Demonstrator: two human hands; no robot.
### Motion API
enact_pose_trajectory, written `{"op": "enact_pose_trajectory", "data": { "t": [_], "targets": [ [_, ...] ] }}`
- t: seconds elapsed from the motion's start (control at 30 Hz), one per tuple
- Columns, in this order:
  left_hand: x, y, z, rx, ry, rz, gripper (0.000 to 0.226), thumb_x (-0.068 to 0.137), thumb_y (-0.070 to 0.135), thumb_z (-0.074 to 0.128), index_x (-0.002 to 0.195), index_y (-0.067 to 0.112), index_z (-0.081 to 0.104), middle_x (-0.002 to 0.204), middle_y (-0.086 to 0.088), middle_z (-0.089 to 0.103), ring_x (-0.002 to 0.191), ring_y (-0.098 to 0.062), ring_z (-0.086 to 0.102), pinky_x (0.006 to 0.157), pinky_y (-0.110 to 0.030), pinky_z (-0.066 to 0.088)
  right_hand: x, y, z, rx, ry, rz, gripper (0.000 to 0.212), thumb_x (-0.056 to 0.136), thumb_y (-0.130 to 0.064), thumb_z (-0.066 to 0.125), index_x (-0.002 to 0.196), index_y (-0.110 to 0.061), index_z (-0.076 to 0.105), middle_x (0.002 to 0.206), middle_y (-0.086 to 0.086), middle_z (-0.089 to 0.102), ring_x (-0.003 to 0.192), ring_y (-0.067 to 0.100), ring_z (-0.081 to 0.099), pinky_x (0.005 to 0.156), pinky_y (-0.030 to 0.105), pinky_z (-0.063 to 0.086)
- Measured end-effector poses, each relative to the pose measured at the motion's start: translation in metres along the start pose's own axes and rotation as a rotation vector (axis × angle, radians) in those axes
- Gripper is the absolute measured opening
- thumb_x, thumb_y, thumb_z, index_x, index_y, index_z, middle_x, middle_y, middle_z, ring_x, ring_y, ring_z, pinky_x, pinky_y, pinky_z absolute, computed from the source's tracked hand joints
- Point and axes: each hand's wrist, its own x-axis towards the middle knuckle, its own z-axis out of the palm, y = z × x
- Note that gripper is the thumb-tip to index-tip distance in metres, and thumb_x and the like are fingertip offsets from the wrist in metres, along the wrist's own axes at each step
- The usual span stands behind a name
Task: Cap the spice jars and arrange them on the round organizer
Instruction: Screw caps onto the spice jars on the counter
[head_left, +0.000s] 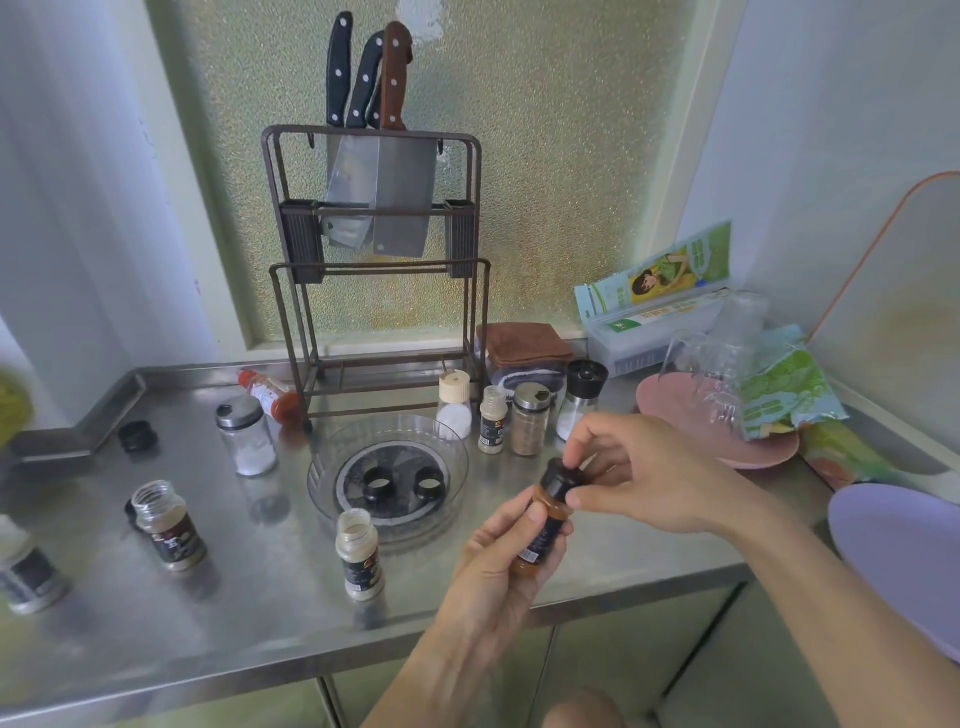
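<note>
**Me:** Jar (543, 535) with orange spice, held tilted above the counter's front edge. My left hand (498, 566) is clamped round its body; my right hand (639, 478) has its fingertips (571, 460) pinched on the black cap (561, 478) sitting on the neck.

**Checker:** Step?

**Me:** Capping. Cap looks on; can't tell if it's seated tight.

**Checker:** Next?

**Me:** Probably a firm twist, then set it in the round organizer (332, 467), just left of my hands. It's clear plastic, holds two loose black caps (378, 483) and no jars.

**Checker:** Other jars?

**Me:** Two open ones on the counter (260, 597): pale-powder jar (358, 553) right in front of the organizer, dark-label jar (169, 525) further left. Several capped ones stand behind, by the knife rack (379, 270).
</note>
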Motion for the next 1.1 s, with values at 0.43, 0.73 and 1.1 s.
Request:
{"op": "enact_pose_trajectory", "data": {
  "t": [0.43, 0.73, 1.1],
  "targets": [
    [0.051, -0.008, 0.021, 0.945, 0.235, 0.366, 0.026, 0.077, 0.014, 0.088, 0.096, 0.015, 0.072, 0.092, 0.001, 0.081, 0.088, -0.009, 0.076, 0.074, -0.026, 0.063, 0.015, 0.057, 0.027, -0.045, 0.363, 0.099, 0.028, 0.077, -0.012, 0.086, 0.093, -0.026, 0.067, 0.096, -0.010, 0.076, 0.082, 0.003, 0.074, 0.082, 0.023, 0.059],
    [0.081, -0.028, 0.028, 1.438, 0.324, 0.395, 0.021, 0.080, 0.028, 0.071, 0.099, 0.020, 0.071, 0.092, 0.002, 0.080, 0.090, -0.025, 0.073, 0.082, -0.041, 0.059, 0.036, 0.079, 0.040, -0.195, 0.416, 0.208, 0.027, 0.081, -0.014, 0.082, 0.099, -0.024, 0.064, 0.103, -0.003, 0.075, 0.085, 0.018, 0.073, 0.083, 0.039, 0.059],
    [0.045, -0.004, -0.012, 1.432, 0.454, 0.355, 0.035, 0.092, 0.010, 0.059, 0.124, 0.022, 0.062, 0.118, 0.010, 0.072, 0.098, -0.010, 0.070, 0.094, -0.034, 0.057, 0.044, 0.028, 0.044, -0.394, 0.481, 0.045, 0.026, 0.084, -0.032, 0.079, 0.105, -0.027, 0.066, 0.101, -0.013, 0.067, 0.093, 0.014, 0.064, 0.077, 0.032, 0.049]
  ]
}}
